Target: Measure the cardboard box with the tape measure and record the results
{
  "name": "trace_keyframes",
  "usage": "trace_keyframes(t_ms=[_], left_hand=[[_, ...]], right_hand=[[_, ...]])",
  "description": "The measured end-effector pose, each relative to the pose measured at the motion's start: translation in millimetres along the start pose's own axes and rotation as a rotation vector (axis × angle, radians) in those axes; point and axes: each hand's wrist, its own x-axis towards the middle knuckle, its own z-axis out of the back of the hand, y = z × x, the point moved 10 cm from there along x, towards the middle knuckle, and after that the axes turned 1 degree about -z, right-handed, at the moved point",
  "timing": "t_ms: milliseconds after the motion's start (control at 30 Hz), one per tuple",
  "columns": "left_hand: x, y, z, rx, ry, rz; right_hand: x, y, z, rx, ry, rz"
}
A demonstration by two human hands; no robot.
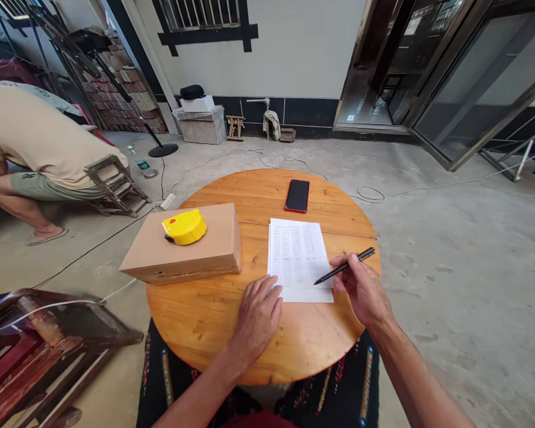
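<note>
Pinching a black pen [336,271] in its grip, the right hand [361,291] is sitting by the right edge of the bench [196,321] — the tip is pointing leftward over the paper [298,252], which is lying right of centre, its long axis running from near edge toward far — while the left hand [258,312], fingers slightly parted, is resting palm-down at its near-left corner.

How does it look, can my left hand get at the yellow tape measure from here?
Probably yes. The left hand lies at the lower left edge of the paper, gripping nothing visible, and the yellow tape measure sits uncovered on the cardboard box; only the box's raised edge seems to stand between.
</note>
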Motion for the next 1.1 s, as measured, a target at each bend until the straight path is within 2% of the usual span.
trace_keyframes(t_ms=[167, 267, 400, 600, 833, 933, 1033, 1100], left_hand=[[-11, -1, 3.8, -0.011, -0.011, 0.019], [-15, -1, 5.6, -0.035, -0.031, 0.031], [-15, -1, 7.1, -0.056, -0.050, 0.034], [-13, 2, 6.1, -0.075, -0.035, 0.056], [-13, 4, 6.2, -0.081, -0.011, 0.083], [-14, 5, 5.3, -0.079, -0.005, 0.080], [-15, 6, 5.5, -0.101, -0.016, 0.080], [-15, 6, 6.2, -0.113, -0.029, 0.079]], right_hand=[[-24, -8, 9, 0.041, -0.061, 0.026], [-33, -12, 7, -0.088, -0.088, 0.097], [-35, -6, -2, -0.286, -0.113, 0.229], [-33, -11, -32, -0.473, 0.037, 0.258], [-41, -20, -51, -0.489, 0.116, 0.215], [-41, -6, -42, -0.507, 0.076, 0.240], [-39, 12, -15, -0.450, -0.088, 0.300], [-36, 15, 7, -0.369, -0.197, 0.302]])
